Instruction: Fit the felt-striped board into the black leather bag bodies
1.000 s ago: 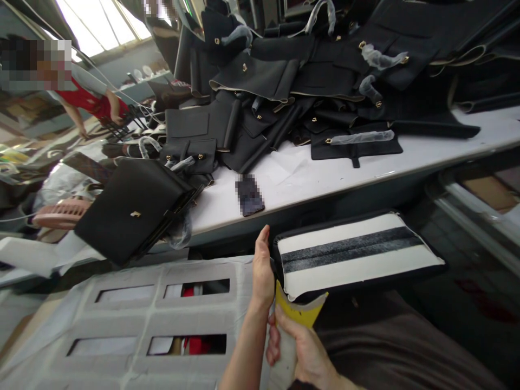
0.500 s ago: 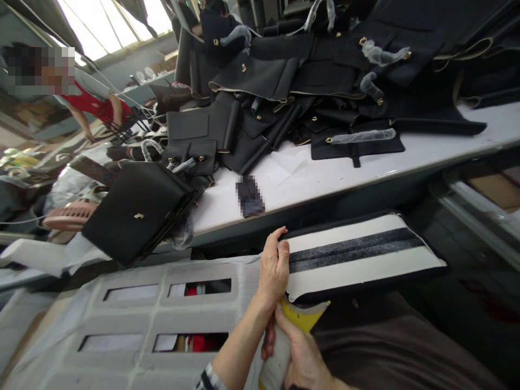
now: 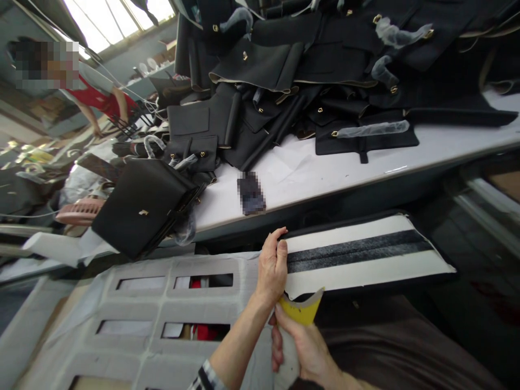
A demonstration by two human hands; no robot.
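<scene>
from where i stand, the left hand [image 3: 273, 265] is open, fingers close together, laid over the left end of a long dark-edged panel faced in white with a black band down the middle [image 3: 357, 252]; how hard it presses, i can't tell. the panel lies just below the edge of a long white-topped table [image 3: 317, 181]. the right hand [image 3: 311, 346] is wrapped around an off-white tool with a yellow, concave-ended head [image 3: 303, 313], right by the panel's near corner. to do this neatly, i'd say the flat hand should bear evenly so the panel can't skid, the grip on the tool should be firm, and its pointed tip should be kept off the left wrist, so close by, and the white facing, which likely marks easily
</scene>
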